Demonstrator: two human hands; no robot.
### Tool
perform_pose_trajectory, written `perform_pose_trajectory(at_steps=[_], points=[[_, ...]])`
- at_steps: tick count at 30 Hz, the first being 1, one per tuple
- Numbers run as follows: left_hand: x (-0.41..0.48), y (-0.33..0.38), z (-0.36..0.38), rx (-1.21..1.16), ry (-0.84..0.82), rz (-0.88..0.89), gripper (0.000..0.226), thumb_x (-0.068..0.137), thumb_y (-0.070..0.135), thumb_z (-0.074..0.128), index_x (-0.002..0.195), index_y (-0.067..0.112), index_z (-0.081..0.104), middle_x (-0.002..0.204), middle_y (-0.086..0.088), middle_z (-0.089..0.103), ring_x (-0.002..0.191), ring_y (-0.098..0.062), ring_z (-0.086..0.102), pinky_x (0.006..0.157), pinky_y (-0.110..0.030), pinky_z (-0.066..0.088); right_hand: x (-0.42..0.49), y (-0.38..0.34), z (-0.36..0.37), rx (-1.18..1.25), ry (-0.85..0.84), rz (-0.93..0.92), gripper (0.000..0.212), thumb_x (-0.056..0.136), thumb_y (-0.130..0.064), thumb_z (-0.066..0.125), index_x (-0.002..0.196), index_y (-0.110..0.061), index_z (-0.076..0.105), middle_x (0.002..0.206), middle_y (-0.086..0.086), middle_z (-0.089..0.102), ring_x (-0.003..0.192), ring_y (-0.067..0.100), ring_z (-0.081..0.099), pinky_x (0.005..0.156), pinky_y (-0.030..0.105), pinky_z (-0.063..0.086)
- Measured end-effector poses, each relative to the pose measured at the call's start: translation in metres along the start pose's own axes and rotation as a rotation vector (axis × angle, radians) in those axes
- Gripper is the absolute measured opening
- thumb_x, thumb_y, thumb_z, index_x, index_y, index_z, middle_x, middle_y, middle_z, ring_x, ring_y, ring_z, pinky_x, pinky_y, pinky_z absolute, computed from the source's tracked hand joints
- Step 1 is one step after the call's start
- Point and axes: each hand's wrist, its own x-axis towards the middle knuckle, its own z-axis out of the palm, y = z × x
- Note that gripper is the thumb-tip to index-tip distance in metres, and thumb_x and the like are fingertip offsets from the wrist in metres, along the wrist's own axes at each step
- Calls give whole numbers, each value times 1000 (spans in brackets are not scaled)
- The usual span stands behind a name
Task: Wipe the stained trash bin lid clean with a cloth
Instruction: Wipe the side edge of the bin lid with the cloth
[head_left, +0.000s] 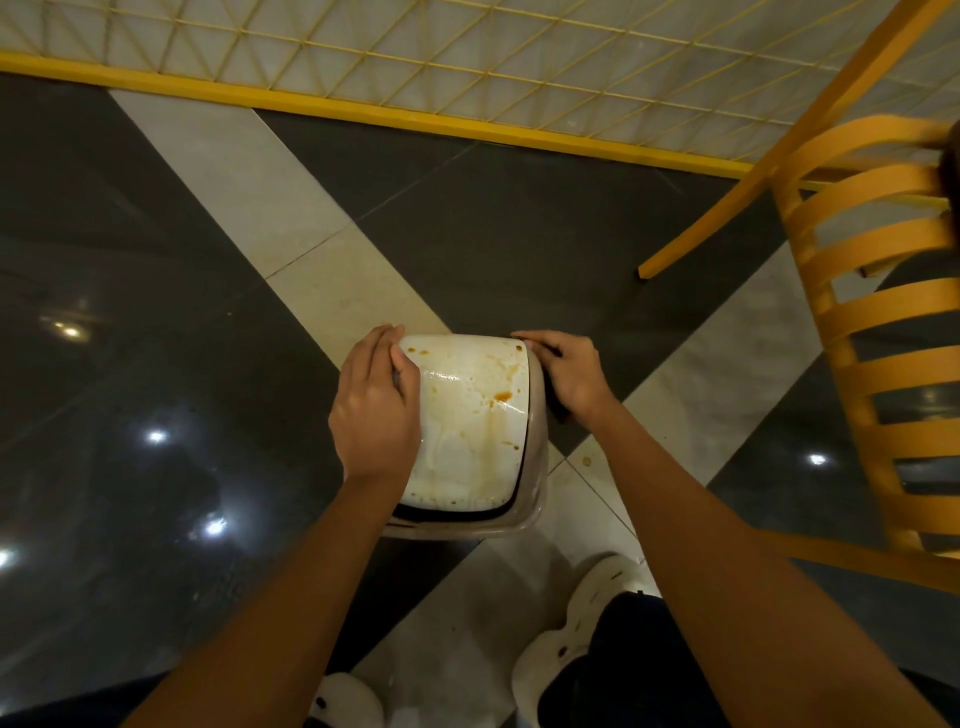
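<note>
Closest to me, the person's white clogs (587, 618) stand on the tiled floor (156, 260), and two bare forearms reach down and forward from there. Just ahead of the feet sits a small trash bin (537, 483) on the floor, right where the pale tile bands cross. Its white trash bin lid (467, 415) is closed on top, facing up, streaked with dried runs and dotted with orange-brown stains (501, 397).

The left hand (376, 405) grips the lid's left edge, thumb lying on top and fingers curled down round the side. The right hand (566, 371) holds the right edge near the far corner, its fingers bent over the rim. Something dark shows under that palm; I can't tell what it is.

Further off to the right stands a yellow slatted chair (878, 312). Beyond everything, a yellow mesh fence (415, 57) runs across the floor.
</note>
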Motion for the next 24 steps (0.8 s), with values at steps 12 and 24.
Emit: perform_pose_trajectory(at_steps=[12, 24], points=[[-1, -2, 0, 36, 3, 105, 29, 97, 20, 42, 114, 11, 64, 116, -5, 64, 106, -20, 61, 76, -29, 51, -107, 17, 28, 346, 458, 72, 25, 92, -14, 54, 113, -24, 64, 112, -6, 66, 107, 7, 59, 97, 33, 48], [3, 0, -10, -69, -94, 41, 35, 96, 24, 38, 119, 11, 61, 122, -4, 61, 113, -18, 56, 88, -22, 39, -170, -2, 53, 567, 743, 218, 24, 91, -16, 54, 100, -35, 64, 101, -15, 65, 105, 10, 59, 85, 20, 48]])
